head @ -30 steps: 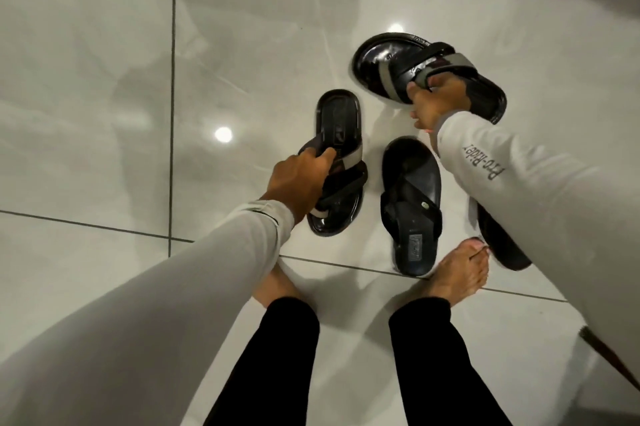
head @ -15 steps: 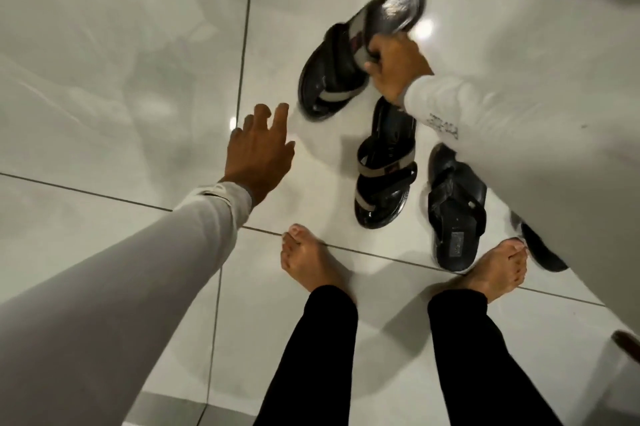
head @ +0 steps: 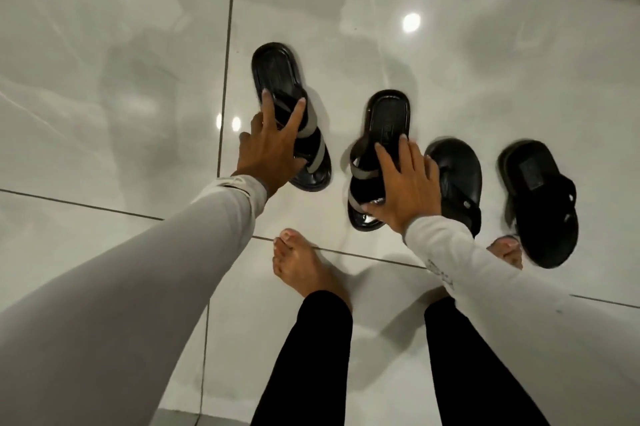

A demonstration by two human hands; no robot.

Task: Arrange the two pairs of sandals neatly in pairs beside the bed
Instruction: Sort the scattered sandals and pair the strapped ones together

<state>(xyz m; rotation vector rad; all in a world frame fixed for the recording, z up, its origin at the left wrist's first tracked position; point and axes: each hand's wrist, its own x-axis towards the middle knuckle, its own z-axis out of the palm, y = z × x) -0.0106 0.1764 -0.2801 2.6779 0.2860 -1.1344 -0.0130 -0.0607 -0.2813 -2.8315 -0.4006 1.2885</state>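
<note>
Four sandals lie in a row on the glossy tile floor. At the left is a black sandal with grey straps (head: 277, 75). My left hand (head: 270, 148) holds it at the straps, two fingers stretched along its footbed. Its mate, the second grey-strapped sandal (head: 386, 117), lies to the right, slightly blurred. My right hand (head: 403, 183) grips it over the straps, thumb at the heel edge. Further right are two all-black sandals: one (head: 457, 169) partly under my right wrist, the other (head: 540, 197) at the far right.
My bare left foot (head: 301, 266) stands just behind the grey-strapped pair, and the toes of my right foot (head: 505, 249) show behind the black pair. Grey tile (head: 104, 79) stretches left and ahead, with lamp reflections. No bed is in view.
The grey-strapped sandal my right hand held in the air is now on the floor at the left under my left hand. My right hand has moved onto the second grey-strapped sandal.
</note>
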